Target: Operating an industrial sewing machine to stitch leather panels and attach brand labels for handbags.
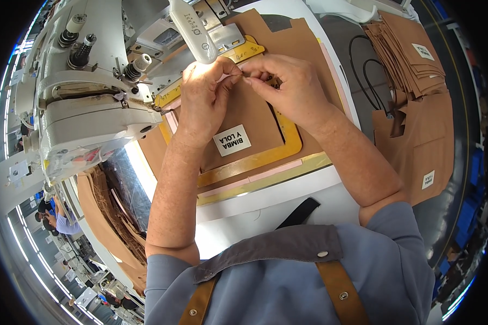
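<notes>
My left hand (205, 97) and my right hand (290, 84) meet above a brown panel (244, 116) under the sewing machine's arm. Thumb and fingers of both are pinched together, fingertips nearly touching. Whatever small thing they hold is too hidden to make out; a small dark bit shows by the right fingers. A yellow clamp frame (293, 142) surrounds the panel, which carries a white printed label (232, 140). Close above my left hand, a white lamp (196, 32) throws a bright spot on its knuckles.
The white sewing machine head (92, 127) with thread tension knobs stands at left. Brown pieces (404, 54) are piled at right, a cut brown sheet (417, 141) below them. More brown pieces (108, 216) lie at lower left. A black strap (299, 212) rests near my apron.
</notes>
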Available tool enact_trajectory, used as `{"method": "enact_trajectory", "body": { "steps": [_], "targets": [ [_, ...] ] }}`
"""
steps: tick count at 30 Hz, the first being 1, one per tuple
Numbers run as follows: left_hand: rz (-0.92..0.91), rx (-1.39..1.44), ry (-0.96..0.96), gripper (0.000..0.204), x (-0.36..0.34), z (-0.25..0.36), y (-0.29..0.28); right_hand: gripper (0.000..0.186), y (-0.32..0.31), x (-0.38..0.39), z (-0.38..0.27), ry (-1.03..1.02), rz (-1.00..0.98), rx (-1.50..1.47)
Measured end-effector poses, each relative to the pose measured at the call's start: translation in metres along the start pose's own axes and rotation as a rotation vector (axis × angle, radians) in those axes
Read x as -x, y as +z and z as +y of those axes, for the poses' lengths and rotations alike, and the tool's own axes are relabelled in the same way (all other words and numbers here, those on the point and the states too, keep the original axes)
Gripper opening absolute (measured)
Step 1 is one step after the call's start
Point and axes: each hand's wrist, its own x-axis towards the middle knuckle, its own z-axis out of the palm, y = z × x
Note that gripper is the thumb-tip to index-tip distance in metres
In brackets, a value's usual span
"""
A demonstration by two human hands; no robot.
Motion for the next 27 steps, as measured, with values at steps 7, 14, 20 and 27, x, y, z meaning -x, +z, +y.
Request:
{"method": "enact_trajectory", "body": {
  "steps": [7,14,20,27],
  "targets": [
    [-0.046,0.024,0.054,0.007,-0.004,-0.012,0.003,0.01,-0.006,-0.003,0.007,-0.125,-0.02,0.241],
    [-0.021,0.009,0.013,0.01,0.0,-0.024,0.007,0.006,-0.005,-0.005,0.01,-0.057,-0.001,0.186],
    [0.006,0.008,-0.042,0.012,-0.001,-0.027,0.015,0.003,-0.004,-0.005,0.013,-0.005,-0.014,0.169],
    [0.016,-0.151,-0.054,0.01,-0.002,-0.021,0.022,0.007,0.0,-0.005,0.017,0.019,-0.014,0.274]
  ]
}}
